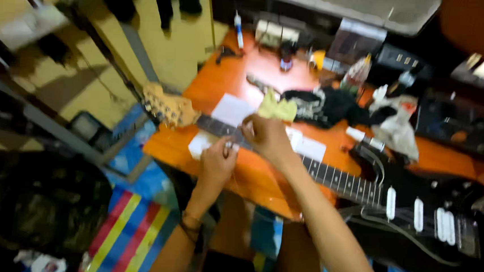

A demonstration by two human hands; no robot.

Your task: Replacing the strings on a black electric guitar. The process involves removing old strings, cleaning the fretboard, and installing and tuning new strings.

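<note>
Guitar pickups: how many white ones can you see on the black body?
3. One pickup sits nearest the neck, a second in the middle, a third toward the bridge. Motion blur could hide detail.

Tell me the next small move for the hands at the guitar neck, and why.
Probably draw the thin piece pinched in the left hand along toward the headstock. Both hands sit over the guitar neck near that end, the right hand steadying above the white paper. Blur hides what the piece is.
</note>
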